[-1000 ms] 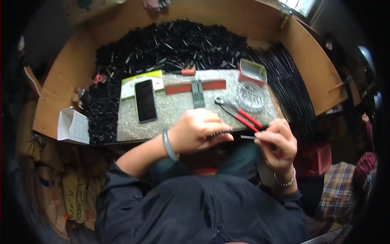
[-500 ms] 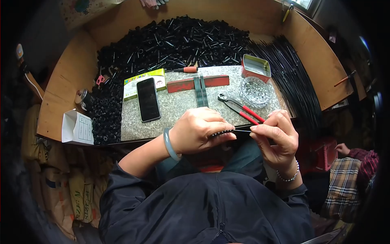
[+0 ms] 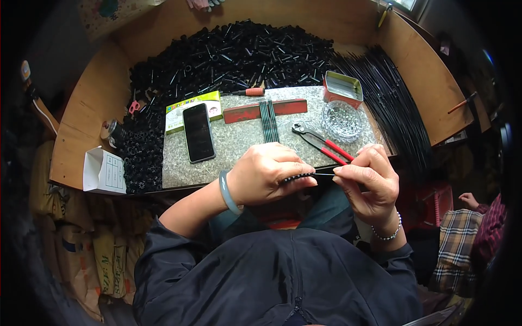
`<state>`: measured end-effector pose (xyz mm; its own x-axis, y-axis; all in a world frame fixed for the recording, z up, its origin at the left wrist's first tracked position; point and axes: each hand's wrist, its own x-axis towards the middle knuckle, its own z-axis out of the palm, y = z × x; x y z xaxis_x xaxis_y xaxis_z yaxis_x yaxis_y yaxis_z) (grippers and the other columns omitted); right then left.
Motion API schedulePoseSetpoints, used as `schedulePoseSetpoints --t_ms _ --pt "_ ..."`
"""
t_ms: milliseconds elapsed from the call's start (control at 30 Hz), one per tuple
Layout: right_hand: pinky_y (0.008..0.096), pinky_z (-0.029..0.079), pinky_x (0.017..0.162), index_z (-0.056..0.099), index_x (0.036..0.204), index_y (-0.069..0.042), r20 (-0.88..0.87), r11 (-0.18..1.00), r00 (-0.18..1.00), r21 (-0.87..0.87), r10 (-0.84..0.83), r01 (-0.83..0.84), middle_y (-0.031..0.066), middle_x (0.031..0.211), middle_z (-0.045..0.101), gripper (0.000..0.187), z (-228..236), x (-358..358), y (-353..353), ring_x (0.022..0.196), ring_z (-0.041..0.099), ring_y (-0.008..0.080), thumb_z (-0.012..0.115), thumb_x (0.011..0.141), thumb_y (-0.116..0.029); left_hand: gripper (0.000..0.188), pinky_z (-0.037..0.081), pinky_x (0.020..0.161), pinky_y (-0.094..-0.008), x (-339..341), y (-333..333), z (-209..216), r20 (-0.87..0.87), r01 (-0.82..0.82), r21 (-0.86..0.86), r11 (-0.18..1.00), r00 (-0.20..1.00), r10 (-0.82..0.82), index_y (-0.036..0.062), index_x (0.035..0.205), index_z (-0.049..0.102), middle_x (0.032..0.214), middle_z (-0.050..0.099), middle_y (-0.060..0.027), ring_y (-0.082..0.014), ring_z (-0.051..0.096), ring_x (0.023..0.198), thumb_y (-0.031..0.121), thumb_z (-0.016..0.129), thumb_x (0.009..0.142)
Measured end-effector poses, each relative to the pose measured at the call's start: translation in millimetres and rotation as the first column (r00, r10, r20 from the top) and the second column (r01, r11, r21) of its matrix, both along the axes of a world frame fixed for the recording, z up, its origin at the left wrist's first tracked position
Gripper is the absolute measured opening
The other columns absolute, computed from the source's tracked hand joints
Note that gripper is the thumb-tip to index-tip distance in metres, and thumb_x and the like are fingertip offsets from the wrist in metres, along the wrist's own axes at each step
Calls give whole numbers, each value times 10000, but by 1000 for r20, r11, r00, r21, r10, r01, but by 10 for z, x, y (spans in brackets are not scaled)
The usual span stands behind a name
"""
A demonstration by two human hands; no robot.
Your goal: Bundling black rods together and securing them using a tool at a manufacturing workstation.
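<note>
Just in front of the table's near edge, my left hand (image 3: 266, 173) is closed around a dark strip-like piece (image 3: 298, 177) with a row of pale dots along it. Most of that piece is hidden in my fingers. My right hand (image 3: 368, 182) pinches a thin, light-coloured wire (image 3: 325, 174) between thumb and forefinger. The wire reaches left to the tip of the dotted piece; whether it enters it, I cannot tell. Beyond my right fingers lie end-cutting pliers (image 3: 331, 150) with red handles. Several slim dark-green rods (image 3: 269, 124) lie across a red bar (image 3: 243, 112) beyond my left hand.
A glass dish (image 3: 342, 136) of small shiny bits stands by an open tin (image 3: 343, 96). Left are a phone (image 3: 199, 133) and a green-white box (image 3: 175, 119). Black tubular parts (image 3: 228, 57) and long black rods (image 3: 394, 98) fill the back. Another person's hand (image 3: 468, 200) shows at right.
My hands, the dotted piece and the wire hold almost the same place. At the far right, the other person's hand and sleeve have shifted slightly.
</note>
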<state>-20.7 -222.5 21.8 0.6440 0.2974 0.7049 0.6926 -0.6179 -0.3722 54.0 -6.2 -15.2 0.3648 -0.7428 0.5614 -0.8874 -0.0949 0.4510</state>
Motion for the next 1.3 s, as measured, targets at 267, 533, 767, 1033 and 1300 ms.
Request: schedulePoseSetpoints --t_ms 267,533,767,1033,1300 --pt "292 365 607 687 843 -89 -34 995 994 28 100 -99 -2 678 506 224 -25 86 12 637 464 172 758 636 -39 190 491 608 -322 12 -56 -53 76 11 -73 997 997 -5 74 857 671 727 621 -50 -227 617 672 249 701 790" --pt "306 376 628 696 876 -111 82 976 977 -115 196 -186 -12 702 505 273 16 161 46 637 464 177 741 611 -65 219 477 620 -309 3 -40 -35 128 24 -84 996 992 -13 94 819 661 700 593 -17 -201 597 672 309 690 790" --pt "328 400 655 672 1002 -102 -21 960 960 -9 279 -279 8 742 533 329 -54 220 126 657 490 190 735 679 -100 317 534 744 -343 29 -6 -33 100 27 10 1000 995 -28 68 906 679 837 663 -61 -245 657 780 315 753 722" --pt "311 428 755 554 1158 -8 -87 937 941 158 326 -310 132 1040 501 524 145 145 201 851 505 194 748 761 -289 523 512 765 -348 8 29 -24 108 40 36 999 993 -44 45 999 645 902 649 -83 -265 639 832 428 744 657" --pt "238 445 668 627 877 20 -482 873 876 439 27 215 51 754 576 163 -778 -548 -509 701 552 125 615 885 -142 1107 311 1051 -462 -14 297 -628 68 -190 336 922 982 178 -41 1359 325 1376 376 -225 -393 335 1303 578 758 550"
